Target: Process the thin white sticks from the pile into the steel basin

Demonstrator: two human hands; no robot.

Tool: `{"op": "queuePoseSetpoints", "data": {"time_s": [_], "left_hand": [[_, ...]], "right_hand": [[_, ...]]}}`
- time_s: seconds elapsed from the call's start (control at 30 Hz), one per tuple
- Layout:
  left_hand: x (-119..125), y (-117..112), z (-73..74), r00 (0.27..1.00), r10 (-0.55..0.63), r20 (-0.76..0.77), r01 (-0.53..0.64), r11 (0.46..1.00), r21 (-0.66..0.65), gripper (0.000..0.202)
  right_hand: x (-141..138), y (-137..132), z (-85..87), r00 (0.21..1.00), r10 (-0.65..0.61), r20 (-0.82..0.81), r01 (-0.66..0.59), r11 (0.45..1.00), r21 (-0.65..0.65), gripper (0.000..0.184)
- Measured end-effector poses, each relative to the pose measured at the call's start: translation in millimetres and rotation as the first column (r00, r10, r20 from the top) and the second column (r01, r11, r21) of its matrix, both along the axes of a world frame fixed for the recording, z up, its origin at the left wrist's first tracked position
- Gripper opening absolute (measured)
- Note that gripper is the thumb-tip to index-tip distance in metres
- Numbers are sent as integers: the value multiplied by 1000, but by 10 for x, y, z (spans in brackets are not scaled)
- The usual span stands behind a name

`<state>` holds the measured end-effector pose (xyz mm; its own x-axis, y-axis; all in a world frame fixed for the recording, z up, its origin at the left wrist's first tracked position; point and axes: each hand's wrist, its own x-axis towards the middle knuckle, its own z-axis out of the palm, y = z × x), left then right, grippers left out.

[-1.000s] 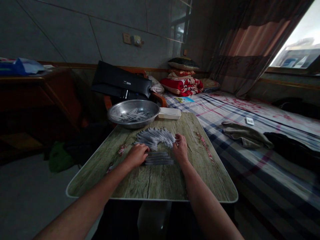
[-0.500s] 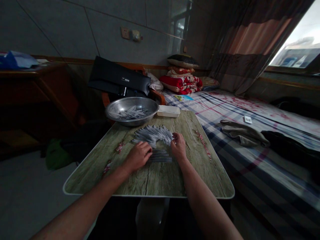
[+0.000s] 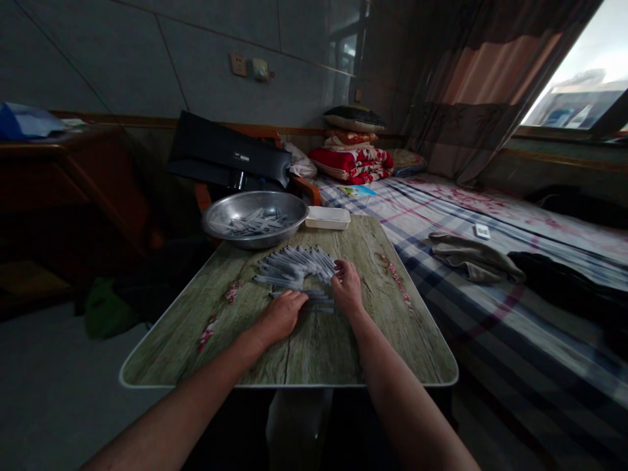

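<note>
Slim whitish sticks that look like pens, with dark ends, lie fanned out in a pile (image 3: 294, 263) on the small table. Nearer to me a short row of pens (image 3: 321, 302) lies crosswise. My left hand (image 3: 283, 315) is over the left part of this row, fingers close together and curved onto the pens; a dark pen end sticks out at its left. At the right edge of the fan is my right hand (image 3: 347, 286), its thumb and fingers curled by the pen ends. Whatever sits between those fingertips is too small to make out.
A metal basin (image 3: 230, 239) with more pens stands at the table's far left, beside a white plastic tray (image 3: 328, 224). Behind is a chair bearing a black panel (image 3: 228, 154). A bed (image 3: 412, 216) with bedding runs along the right; a wooden desk (image 3: 98, 157) stands left.
My left hand has moved slightly right and nearer to me, onto the row of pens, and its fingers now lie flatter. The right hand stays at the fan's right edge. The view has shifted slightly.
</note>
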<state>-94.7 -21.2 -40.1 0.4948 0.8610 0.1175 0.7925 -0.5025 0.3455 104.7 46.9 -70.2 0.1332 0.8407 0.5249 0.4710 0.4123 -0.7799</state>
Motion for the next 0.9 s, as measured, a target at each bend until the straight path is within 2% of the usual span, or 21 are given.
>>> {"op": "queuePoseSetpoints", "data": {"time_s": [0.1, 0.17, 0.27, 0.37, 0.47, 0.6, 0.67, 0.7, 0.73, 0.77, 0.83, 0.87, 0.9], "left_hand": [[2, -16, 41, 997, 9, -78, -7, 1000, 24, 33], [-15, -27, 76, 993, -24, -113, 29, 999, 40, 28], [-58, -8, 132, 994, -57, -96, 63, 996, 67, 26], [-98, 55, 187, 1000, -20, -11, 21, 998, 62, 31], [-132, 139, 252, 994, 20, 109, -24, 999, 39, 34], [-167, 271, 347, 935, 59, 349, -72, 997, 24, 27], [-157, 350, 377, 813, 149, 562, -171, 985, -15, 26], [-137, 389, 383, 701, 209, 682, -238, 970, -52, 30], [-104, 426, 384, 547, 262, 795, -300, 948, -105, 36], [-55, 456, 378, 361, 295, 885, -338, 925, -171, 42], [84, 489, 348, 7, 315, 949, -287, 910, -300, 46], [171, 489, 323, -109, 329, 938, -210, 915, -346, 46], [264, 479, 293, -159, 359, 920, -117, 918, -378, 45]], "right_hand": [[6, -14, 12, 1000, 16, 5, -16, 1000, -7, 38], [12, -38, 44, 999, 38, 26, -38, 999, 2, 34], [7, -102, 130, 987, 131, 88, -134, 990, 31, 22], [-25, -183, 225, 942, 297, 154, -303, 953, 16, 22], [-73, -233, 272, 866, 442, 233, -440, 896, -65, 22], [-113, -214, 250, 831, 481, 281, -453, 877, -161, 20], [-119, -188, 229, 849, 474, 235, -440, 879, -182, 18], [-121, -177, 220, 860, 474, 187, -440, 876, -198, 15], [-123, -169, 213, 870, 477, 122, -445, 868, -221, 13], [-125, -165, 206, 874, 484, 38, -461, 851, -250, 14], [-131, -168, 195, 846, 506, -170, -534, 791, -298, 23], [-136, -174, 191, 811, 518, -273, -583, 753, -305, 27], [-141, -182, 189, 768, 530, -360, -633, 713, -301, 30]]}}
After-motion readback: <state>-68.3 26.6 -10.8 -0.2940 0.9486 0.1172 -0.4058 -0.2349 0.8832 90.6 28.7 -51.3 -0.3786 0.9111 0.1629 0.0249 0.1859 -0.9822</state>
